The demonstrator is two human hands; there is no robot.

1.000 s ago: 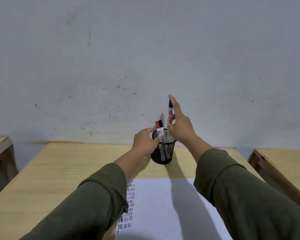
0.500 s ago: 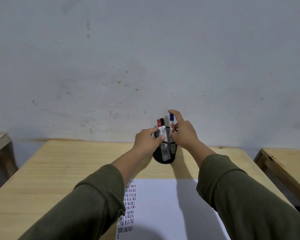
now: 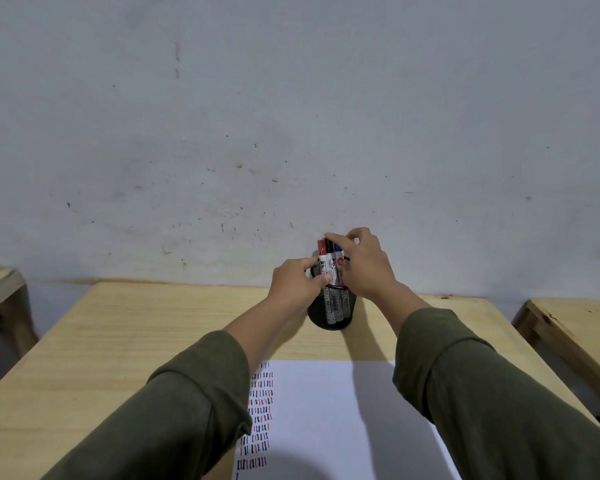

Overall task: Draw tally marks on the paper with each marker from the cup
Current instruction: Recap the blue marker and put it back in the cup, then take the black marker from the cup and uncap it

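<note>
My left hand [image 3: 297, 280] holds the cup [image 3: 331, 311] at the far table edge. My right hand [image 3: 364, 265] fingers pinch the black marker [image 3: 329, 252]. I should pull straight up, slowly.

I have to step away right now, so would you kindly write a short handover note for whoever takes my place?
Left hand: steadying the mesh cup at its rim, holding no marker.
Right hand: over the cup, fingers on the marker tops; whether it grips one is unclear.
Red marker, black marker and blue marker all stand in the cup, at the table's far edge.
Paper lies nearer, with rows of red, black and blue tally marks down its left side.
Left: if more rows are wanted, draw a marker and carry on.
</note>
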